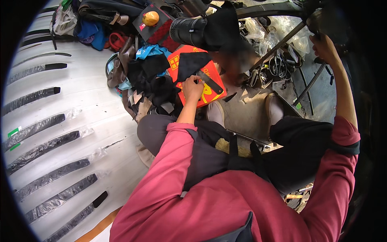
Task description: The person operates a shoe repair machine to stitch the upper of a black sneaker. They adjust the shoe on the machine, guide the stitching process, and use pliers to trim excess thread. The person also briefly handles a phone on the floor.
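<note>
The left hand's fingers (196, 82) are curled and pressed onto a flat dark tool (210, 82), perhaps a file or ruler, which lies slantwise on black material (192, 62) spread over a red box (176, 64); the tool appears to be held down so that it does not slip, though whether it is pinched or only pressed cannot be told. The left hand (192, 88) is reached forward from a pink sleeve (169, 157). The right hand (324, 48) is raised high at the right, its fingers seemingly wrapped around a dark part of a machine (322, 20) at the frame's rim, as if for steadying; the grip itself is blurred. Beside the box a heap of dark scraps (151, 86) is piled within easy reach. Scissors (278, 64) and small tools are lodged by a metal rod (278, 44) ahead. An orange fruit (150, 18) sits on a dark box further off. The person is seated low, knees bent, over a dusty floor (246, 113). To the left, long dark strips (40, 127) in clear wrap are laid out in a row on a pale sheet (92, 101).
</note>
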Demonstrator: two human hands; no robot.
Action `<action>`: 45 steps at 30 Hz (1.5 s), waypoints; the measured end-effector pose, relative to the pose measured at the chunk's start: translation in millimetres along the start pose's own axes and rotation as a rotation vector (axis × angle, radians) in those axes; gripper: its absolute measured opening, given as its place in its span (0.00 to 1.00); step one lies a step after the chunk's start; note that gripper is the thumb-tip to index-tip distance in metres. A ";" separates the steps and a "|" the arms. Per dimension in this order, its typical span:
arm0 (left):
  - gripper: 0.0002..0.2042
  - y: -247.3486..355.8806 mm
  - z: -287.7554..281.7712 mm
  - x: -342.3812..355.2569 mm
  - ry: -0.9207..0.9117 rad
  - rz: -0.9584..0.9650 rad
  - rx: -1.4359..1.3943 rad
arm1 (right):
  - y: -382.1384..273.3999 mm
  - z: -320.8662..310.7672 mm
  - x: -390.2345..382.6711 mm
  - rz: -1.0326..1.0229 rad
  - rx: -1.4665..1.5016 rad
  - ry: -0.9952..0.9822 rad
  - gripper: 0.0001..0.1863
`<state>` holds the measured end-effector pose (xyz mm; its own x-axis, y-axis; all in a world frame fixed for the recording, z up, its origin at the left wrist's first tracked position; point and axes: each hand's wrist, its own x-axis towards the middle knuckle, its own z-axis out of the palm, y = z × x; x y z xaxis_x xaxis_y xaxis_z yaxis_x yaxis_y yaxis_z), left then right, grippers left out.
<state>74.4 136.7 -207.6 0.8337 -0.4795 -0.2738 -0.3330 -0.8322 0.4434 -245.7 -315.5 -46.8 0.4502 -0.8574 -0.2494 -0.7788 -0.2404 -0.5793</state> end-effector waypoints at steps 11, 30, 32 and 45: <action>0.40 -8.2 0.6 36.1 0.106 0.008 0.142 | 20.3 2.5 6.6 -0.021 0.016 -0.022 0.22; 0.37 -2.2 -13.3 41.4 0.029 -0.033 0.175 | 48.1 1.3 35.0 -0.045 0.032 -0.071 0.24; 0.37 5.4 -13.6 39.5 0.039 -0.039 0.204 | 27.7 -6.3 20.2 -0.074 0.047 -0.079 0.21; 0.43 22.8 2.8 19.5 0.158 -0.001 0.130 | 35.6 -1.8 23.8 -0.005 0.091 -0.088 0.17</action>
<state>81.8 107.5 -205.3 0.8897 -0.4371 -0.1323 -0.3773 -0.8668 0.3261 -263.5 -345.3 -72.0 0.4940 -0.8118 -0.3115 -0.7354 -0.1989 -0.6478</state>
